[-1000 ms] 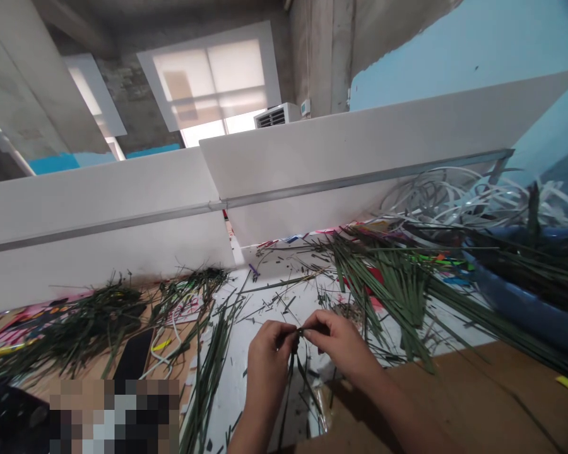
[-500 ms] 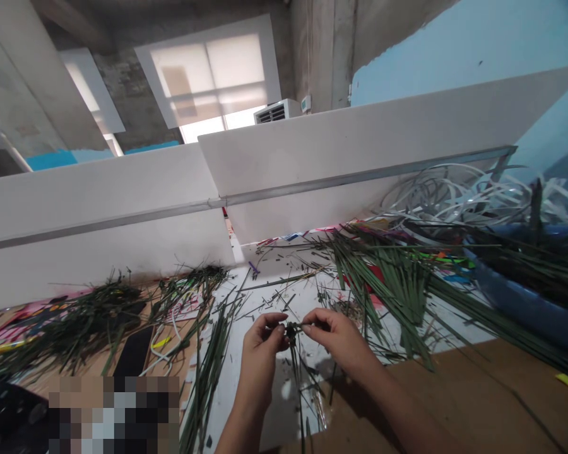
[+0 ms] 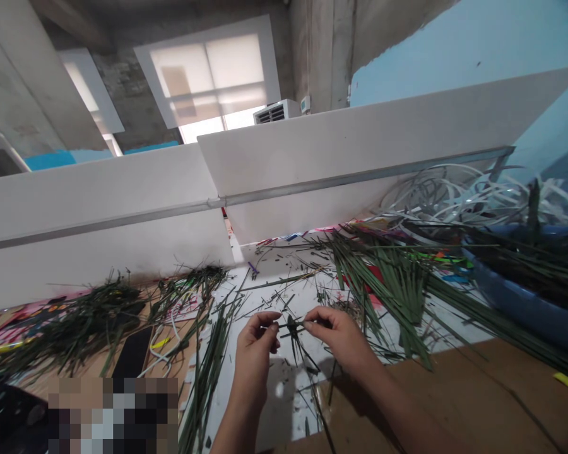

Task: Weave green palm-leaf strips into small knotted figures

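Between my two hands is a small knotted piece of green leaf strips (image 3: 292, 326), with several loose ends hanging below it. My left hand (image 3: 258, 337) pinches a strip on its left side between thumb and forefinger. On the other side, my right hand (image 3: 334, 331) pinches a strip end with thumb and fingertips. The strips run roughly level between the hands, above the white tabletop (image 3: 277, 378). One long strand trails down toward the bottom edge of the view. How the strips cross at the knot is too small to make out.
Long green leaf strips (image 3: 208, 372) lie left of my hands; a larger leaf bundle (image 3: 397, 290) fans out at right. A blue basin (image 3: 515, 296) holds more leaves, with white plastic strips (image 3: 449, 195) behind. A dark phone (image 3: 133, 353) lies left. White partition (image 3: 312, 157) at the back.
My left hand has moved slightly left, away from the knot, so the gap between the hands is wider. The hanging ends have swung and spread to the right.
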Tool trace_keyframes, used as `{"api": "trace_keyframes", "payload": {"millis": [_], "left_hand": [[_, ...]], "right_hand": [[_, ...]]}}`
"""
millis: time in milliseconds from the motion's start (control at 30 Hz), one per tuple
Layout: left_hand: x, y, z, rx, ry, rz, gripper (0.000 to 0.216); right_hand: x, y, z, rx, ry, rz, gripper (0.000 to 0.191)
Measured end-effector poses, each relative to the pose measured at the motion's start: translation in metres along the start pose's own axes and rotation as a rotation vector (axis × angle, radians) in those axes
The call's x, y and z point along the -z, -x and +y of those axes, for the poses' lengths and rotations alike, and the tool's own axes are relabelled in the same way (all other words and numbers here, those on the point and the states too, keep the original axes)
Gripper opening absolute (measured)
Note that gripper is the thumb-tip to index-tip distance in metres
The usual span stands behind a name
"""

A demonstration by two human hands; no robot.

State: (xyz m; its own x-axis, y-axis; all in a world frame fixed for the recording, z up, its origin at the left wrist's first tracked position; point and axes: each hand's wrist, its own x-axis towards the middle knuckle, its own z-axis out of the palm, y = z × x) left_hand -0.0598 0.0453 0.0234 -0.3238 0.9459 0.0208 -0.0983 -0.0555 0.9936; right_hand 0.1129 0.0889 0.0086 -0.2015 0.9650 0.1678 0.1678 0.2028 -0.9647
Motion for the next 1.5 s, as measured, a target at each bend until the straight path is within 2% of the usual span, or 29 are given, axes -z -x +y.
{"api": "trace_keyframes", "payload": {"millis": [667,767,900,1000,1133,1267,1367,1500], "left_hand": [[0.011,-0.008,0.004,-0.091,-0.070,0.049,0.028],[0.015,-0.010,0.002,-0.072,-0.108,-0.014,0.032],[0.022,-0.011,0.001,-0.062,-0.279,-0.202,0.032],[0.025,-0.007,0.004,-0.102,-0.401,-0.252,0.034],[0.022,-0.003,0.009,-0.130,-0.368,-0.276,0.020],[0.019,-0.004,0.010,-0.075,-0.257,-0.374,0.024],[0.018,-0.006,0.008,-0.031,-0.167,-0.370,0.034],[0.016,-0.006,0.007,-0.096,-0.258,-0.304,0.025]], "right_hand": [[0.003,-0.003,-0.002,-0.016,-0.030,0.056,0.018],[0.003,-0.003,-0.003,-0.014,0.023,0.060,0.019],[0.003,-0.002,-0.008,-0.028,0.153,0.078,0.017],[0.003,0.000,-0.012,-0.004,0.249,0.115,0.014],[0.002,0.002,-0.014,-0.004,0.266,0.134,0.016],[0.001,-0.001,-0.009,-0.035,0.206,0.110,0.018],[0.000,-0.004,-0.002,-0.048,0.114,0.057,0.020],[-0.002,-0.008,0.005,-0.047,0.001,0.011,0.021]]}}
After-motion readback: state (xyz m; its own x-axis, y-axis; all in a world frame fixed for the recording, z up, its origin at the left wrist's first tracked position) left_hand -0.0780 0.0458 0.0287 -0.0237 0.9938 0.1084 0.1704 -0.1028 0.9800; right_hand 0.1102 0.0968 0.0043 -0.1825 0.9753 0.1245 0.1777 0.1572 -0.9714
